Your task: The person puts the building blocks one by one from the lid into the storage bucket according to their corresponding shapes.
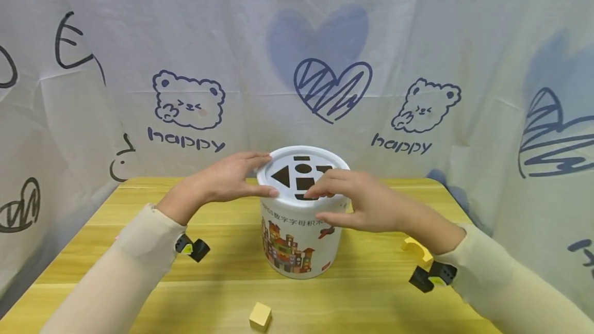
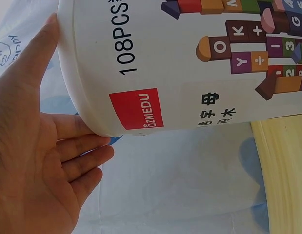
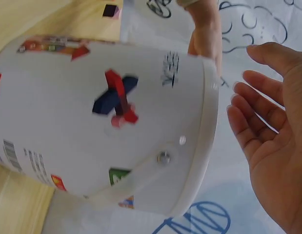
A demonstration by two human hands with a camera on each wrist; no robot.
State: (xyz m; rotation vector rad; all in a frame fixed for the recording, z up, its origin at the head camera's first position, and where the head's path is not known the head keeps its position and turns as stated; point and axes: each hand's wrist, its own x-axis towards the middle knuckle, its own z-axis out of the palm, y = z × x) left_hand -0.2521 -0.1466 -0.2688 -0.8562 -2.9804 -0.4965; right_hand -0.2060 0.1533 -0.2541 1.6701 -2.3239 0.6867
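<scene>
Bright, even light; slightly blurred wrist views

The right hand (image 1: 357, 200) covers part of the lid (image 1: 301, 174) cut-outs — bucket contents unseen.

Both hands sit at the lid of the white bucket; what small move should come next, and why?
Probably curl the fingers under the lid rim and lift. The left hand touches the rim with straight fingers and the right hand is at its near edge, neither gripping yet; the bucket stands closed on the table.

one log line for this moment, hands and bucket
left hand: fingertips on lid rim | right hand: fingers over lid | bucket: upright on table
</scene>
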